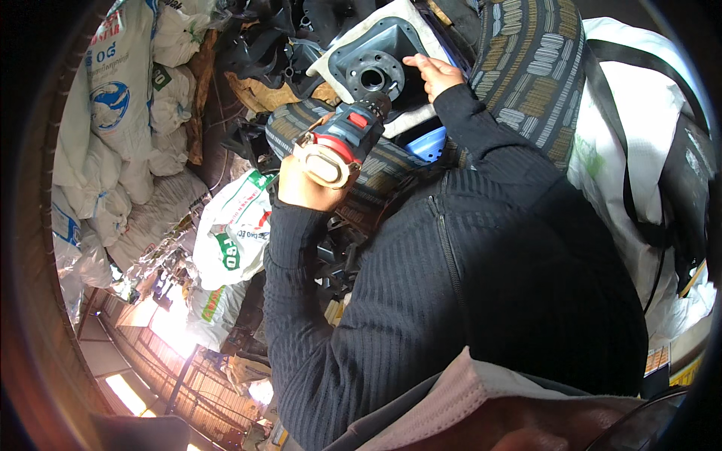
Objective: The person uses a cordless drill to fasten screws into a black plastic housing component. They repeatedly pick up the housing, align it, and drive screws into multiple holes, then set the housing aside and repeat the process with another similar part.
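Cordless drill (352, 134), at twelve o'clock, wrapped by the left grip (310, 189), looks hefty and rigid, best taken by its hidden handle. Its chuck (378, 102) overlaps the flanged grey housing (353, 60), obscuring any bit. At one o'clock, I can't tell whether the right grip (442, 78) pinches anything.

White blue-printed sacks (124, 120) stacked at far left, a rough wooden strip (201, 98) beside them, heaped black parts (259, 45) far off, a green-printed white sack (233, 214) at left, sunlit ribbed sheeting (218, 398) near left, a white bag (650, 109) with a black strap (630, 184) at right
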The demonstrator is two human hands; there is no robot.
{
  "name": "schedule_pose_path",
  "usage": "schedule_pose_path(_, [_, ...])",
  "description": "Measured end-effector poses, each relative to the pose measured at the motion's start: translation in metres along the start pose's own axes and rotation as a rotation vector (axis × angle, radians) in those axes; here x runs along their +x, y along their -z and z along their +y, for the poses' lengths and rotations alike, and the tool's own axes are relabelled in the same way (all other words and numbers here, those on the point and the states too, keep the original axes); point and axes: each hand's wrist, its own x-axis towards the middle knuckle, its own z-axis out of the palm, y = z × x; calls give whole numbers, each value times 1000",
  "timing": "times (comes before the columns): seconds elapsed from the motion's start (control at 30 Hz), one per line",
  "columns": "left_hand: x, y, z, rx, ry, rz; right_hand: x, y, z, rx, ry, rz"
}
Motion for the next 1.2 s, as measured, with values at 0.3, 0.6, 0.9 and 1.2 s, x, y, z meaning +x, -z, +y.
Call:
schedule_pose_path(0.3, [37, 22, 22, 62, 99, -234, 17, -15, 9, -301, 201, 29])
schedule_pose_path(0.6, [38, 15, 21, 195, -51, -296, 8, -17, 10, -381, 219, 36])
schedule_pose_path(0.9, [39, -5, 6, 49, -8, -217, 6, -18, 8, -343, 202, 30])
schedule_pose_path(1.2, [17, 2, 16, 66, -66, -48, -16, 0, -35, 201, -163, -132])
